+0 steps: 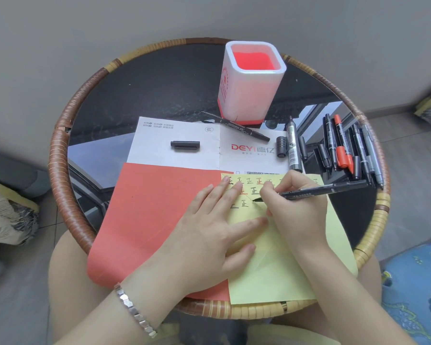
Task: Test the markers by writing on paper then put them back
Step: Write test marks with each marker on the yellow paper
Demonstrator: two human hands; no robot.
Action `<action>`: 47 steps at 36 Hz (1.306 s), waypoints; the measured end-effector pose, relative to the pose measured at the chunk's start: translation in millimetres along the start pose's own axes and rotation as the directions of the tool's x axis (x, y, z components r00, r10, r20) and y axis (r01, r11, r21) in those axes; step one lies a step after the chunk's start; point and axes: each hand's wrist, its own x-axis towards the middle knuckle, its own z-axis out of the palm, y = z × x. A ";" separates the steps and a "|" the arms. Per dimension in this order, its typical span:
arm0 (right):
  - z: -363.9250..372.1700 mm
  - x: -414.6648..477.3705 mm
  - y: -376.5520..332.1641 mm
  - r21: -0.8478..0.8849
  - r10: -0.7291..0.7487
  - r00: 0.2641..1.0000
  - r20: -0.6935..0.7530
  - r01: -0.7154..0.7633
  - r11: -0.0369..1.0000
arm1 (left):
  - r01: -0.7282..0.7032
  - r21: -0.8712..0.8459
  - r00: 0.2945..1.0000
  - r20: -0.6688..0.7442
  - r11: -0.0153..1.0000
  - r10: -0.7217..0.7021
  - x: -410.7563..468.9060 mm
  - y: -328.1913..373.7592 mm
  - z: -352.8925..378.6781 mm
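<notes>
My right hand (292, 205) grips a black marker (316, 191) with its tip down on the yellow paper (279, 270), which bears rows of written characters. My left hand (214, 227) lies flat with straight fingers across the yellow paper and the red sheet (147, 220). A loose black cap (185, 145) sits on the white leaflet (174, 135). The white and red pen holder (251, 83) stands at the back. A thin black marker (237, 126) lies in front of it.
Several markers, one of them red (343, 145), lie grouped at the table's right side beside a thick black marker (294, 148) and a ribbed cap (281, 146). The round table has a woven rattan rim (60, 150). Cushions lie on the floor around it.
</notes>
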 end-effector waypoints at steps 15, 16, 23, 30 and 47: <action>-0.6 1.3 -0.3 -0.054 -0.035 0.999 -0.021 0.034 0.998 | 0.002 -0.001 1.000 0.001 1.000 -0.002 -0.2 -0.1 0.1; -1.2 1.3 -0.9 -0.041 -0.032 0.999 -0.016 0.032 0.999 | 0.001 -0.003 1.000 0.000 1.000 -0.001 -0.1 0.0 0.0; -0.8 2.8 1.6 -0.037 -0.028 1.000 0.008 0.028 0.999 | 0.006 0.010 1.000 0.004 1.000 -0.006 -0.2 -0.1 -1.0; -1.0 0.3 2.5 -0.061 -0.055 0.998 0.011 0.056 0.997 | 0.007 0.019 1.000 0.014 1.000 -0.008 0.1 0.4 -0.3; 0.0 3.0 3.8 -0.020 -0.041 0.999 -0.008 0.041 0.999 | 0.004 0.006 1.000 0.011 1.000 -0.005 0.1 -0.4 0.7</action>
